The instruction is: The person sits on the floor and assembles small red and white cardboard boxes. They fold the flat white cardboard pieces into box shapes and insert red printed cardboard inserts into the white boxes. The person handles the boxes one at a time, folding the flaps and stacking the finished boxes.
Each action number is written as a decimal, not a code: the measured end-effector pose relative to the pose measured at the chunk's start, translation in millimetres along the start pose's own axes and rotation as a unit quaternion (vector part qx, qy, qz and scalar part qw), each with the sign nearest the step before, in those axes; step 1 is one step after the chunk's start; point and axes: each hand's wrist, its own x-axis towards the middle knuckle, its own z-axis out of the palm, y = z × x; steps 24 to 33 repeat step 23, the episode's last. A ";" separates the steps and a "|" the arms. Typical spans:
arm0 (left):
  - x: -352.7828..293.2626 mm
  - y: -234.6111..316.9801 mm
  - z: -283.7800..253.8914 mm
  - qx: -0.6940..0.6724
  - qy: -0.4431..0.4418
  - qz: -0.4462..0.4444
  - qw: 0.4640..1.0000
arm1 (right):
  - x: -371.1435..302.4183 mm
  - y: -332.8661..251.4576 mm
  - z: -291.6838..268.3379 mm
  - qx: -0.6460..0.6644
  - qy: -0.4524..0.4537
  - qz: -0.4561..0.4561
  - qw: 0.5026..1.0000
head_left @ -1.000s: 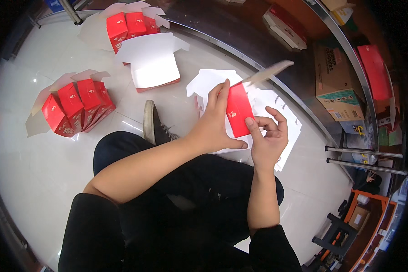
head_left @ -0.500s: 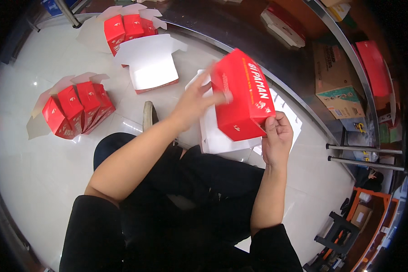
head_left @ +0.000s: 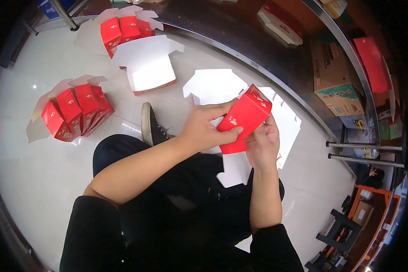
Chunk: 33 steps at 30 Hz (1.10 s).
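Above my lap I hold a red cardboard box (head_left: pixel 245 117), tilted, its white-lined flap (head_left: pixel 235 167) hanging open toward me. My left hand (head_left: pixel 208 124) grips its left side, thumb on the front face and fingers over the far edge. My right hand (head_left: pixel 264 140) closes on the right side near the bottom; some of its fingers are hidden behind the box. Just beyond lie white unfolded carton sheets (head_left: pixel 215 86) on the floor, with more flat sheets (head_left: pixel 283 127) to the right.
Folded red boxes (head_left: pixel 79 109) stand in a row on the left floor. Farther off are more red boxes (head_left: pixel 124 29) and an open white-lined box (head_left: pixel 150 65). A metal-edged shelf holding a brown carton (head_left: pixel 333 77) runs along the far right. A black stool (head_left: pixel 337 231) stands at lower right.
The box has been turned and lowered toward my lap, and its white-lined flap now shows. My left hand has come onto its side; my right hand has shifted slightly down and left.
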 end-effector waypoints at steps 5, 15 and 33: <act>4.1 -1.6 -11.9 0.147 -0.013 0.065 0.987 | 1.9 -12.7 -12.1 -0.324 0.151 -0.083 0.930; 8.2 -11.7 -11.5 0.275 0.062 0.175 0.943 | 4.1 -12.8 -7.0 -0.204 0.177 -0.080 0.959; 3.6 -6.5 -8.7 0.197 0.091 0.164 0.962 | -1.3 8.5 4.3 -0.222 0.167 -0.139 0.951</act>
